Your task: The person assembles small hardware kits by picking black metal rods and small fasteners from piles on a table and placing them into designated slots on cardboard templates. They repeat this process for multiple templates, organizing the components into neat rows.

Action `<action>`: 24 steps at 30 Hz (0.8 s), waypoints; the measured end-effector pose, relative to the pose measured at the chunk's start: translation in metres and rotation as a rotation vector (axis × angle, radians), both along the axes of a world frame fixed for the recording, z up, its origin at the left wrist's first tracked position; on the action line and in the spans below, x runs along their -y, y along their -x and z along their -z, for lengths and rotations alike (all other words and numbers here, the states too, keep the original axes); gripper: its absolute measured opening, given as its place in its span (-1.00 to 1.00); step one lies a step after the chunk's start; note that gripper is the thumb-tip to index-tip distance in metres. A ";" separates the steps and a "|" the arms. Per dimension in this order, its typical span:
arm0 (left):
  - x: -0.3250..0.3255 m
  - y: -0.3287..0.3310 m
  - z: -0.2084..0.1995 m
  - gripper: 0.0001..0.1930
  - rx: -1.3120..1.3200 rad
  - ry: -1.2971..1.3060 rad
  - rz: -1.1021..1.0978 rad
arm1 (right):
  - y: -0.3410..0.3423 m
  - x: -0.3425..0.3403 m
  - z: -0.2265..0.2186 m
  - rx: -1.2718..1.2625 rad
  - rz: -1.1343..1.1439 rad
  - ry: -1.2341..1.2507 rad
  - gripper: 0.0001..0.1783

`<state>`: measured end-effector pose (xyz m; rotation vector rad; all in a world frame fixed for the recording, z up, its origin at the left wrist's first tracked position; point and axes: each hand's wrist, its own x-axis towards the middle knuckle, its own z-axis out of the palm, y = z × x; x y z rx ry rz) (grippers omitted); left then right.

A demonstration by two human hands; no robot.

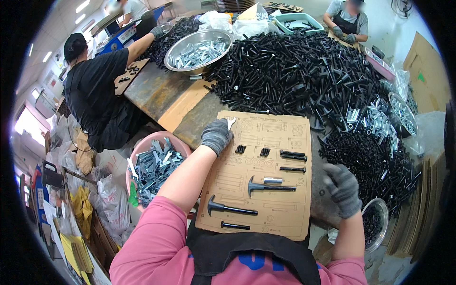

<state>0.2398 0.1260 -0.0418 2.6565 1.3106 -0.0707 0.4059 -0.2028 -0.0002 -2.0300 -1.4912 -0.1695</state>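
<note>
My left hand [217, 137], in a grey glove, is closed on a small silver wrench [231, 122] at the top left of a printed cardboard sheet [285, 221]. On the sheet lie two clusters of short black screws [241, 149], several long black bolts [292, 169], a silver tube [273, 181] and two black T-handled bolts with curved heads [232, 208]. Just off the sheet's right edge, my gloved right hand [343, 191] hovers with fingers somewhat apart and slightly blurred. Nothing shows in it.
A large heap of black bolts [294, 71] covers the table's far side, with small black screws [365, 152] at right. Silver tubes fill a metal bowl [167, 59]. Wrenches fill a pink basin [131, 164] at left. A bowl [385, 228] holds rings. Co-workers [92, 90] work at left and far right.
</note>
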 end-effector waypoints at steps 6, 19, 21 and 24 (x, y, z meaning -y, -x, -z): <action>0.004 0.001 -0.005 -0.65 0.026 0.076 -0.065 | -0.012 0.107 -0.017 -0.018 0.658 0.336 -0.79; -0.027 0.013 0.019 -0.71 0.163 0.242 -0.095 | -0.081 0.210 0.051 -0.046 0.707 0.905 -0.39; -0.041 0.019 0.024 -0.77 0.221 0.397 -0.081 | -0.086 0.206 0.049 -0.023 0.664 0.991 -0.40; -0.036 0.023 0.019 -0.78 0.421 0.740 -0.283 | -0.088 0.197 0.044 -0.021 0.582 1.169 -0.41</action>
